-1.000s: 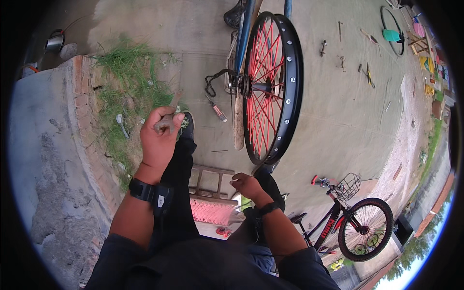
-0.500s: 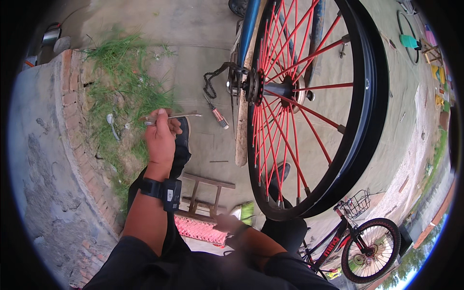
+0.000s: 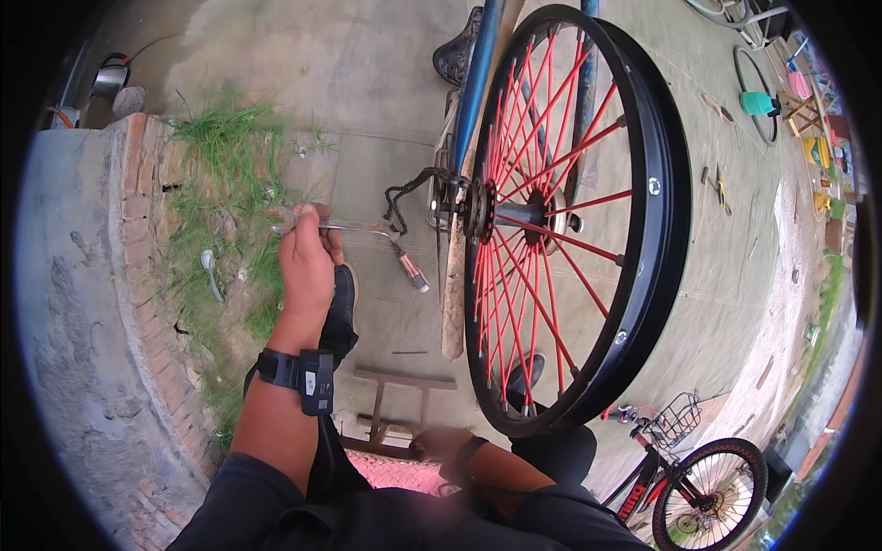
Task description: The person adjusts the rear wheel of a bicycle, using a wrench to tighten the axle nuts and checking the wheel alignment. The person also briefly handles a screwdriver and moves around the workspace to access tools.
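My left hand (image 3: 308,262) is raised and grips a metal wrench (image 3: 342,223) that points right toward the hub (image 3: 487,209) of an upturned bicycle wheel (image 3: 570,220) with a black rim and red spokes. A loose chain (image 3: 413,188) hangs by the hub. My left wrist wears a black band (image 3: 299,372). My right hand (image 3: 446,445) is low, near a small wooden stool (image 3: 390,409); it looks blurred and I cannot see anything in it.
A screwdriver (image 3: 411,271) lies on the concrete below the chain. A brick and plaster wall (image 3: 110,303) with grass (image 3: 225,174) runs along the left. A small bicycle with a basket (image 3: 698,468) stands at lower right. Tools and a tyre (image 3: 758,96) lie far right.
The wheel has come much closer and fills the middle of the view. My left hand has shifted right with the wrench toward the hub. My right hand has dropped lower.
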Demonstrator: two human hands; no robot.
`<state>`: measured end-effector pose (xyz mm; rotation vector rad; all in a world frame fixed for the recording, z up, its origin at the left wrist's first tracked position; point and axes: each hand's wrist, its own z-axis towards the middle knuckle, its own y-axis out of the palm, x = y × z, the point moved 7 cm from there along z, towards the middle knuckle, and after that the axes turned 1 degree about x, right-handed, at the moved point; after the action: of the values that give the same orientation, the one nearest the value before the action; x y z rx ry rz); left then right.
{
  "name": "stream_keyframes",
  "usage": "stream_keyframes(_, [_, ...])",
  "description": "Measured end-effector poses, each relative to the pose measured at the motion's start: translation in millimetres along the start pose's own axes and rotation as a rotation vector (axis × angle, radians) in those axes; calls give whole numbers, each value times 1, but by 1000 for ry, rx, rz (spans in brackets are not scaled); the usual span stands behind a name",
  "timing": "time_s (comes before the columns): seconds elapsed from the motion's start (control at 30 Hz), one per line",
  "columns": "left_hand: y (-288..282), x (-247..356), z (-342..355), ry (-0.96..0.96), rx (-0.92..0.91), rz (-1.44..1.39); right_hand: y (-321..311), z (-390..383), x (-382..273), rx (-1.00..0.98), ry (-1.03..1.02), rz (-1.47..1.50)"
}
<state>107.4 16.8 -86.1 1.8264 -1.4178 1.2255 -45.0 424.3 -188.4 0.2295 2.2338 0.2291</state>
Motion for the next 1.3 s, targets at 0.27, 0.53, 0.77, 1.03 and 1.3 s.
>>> stream_keyframes(0.27, [18,38,10,151,-62,23,-49,-42,-2,-85,177,-112])
stream_keyframes(0.53, [11,69,-4,263,-60,-171,-93,11,68,-26,283,203])
stream_keyframes(0.77, [0,82,-44,382,-123,-215,-162,-45,33,408,184,118])
stream_keyframes(1.03, [-7,95,-84,810,-177,137,-184,-215,-37,881,284,55])
stream_keyframes(1.3, [-8,90,-76,734,-275,146,-239,-300,-86,1550,-202,342])
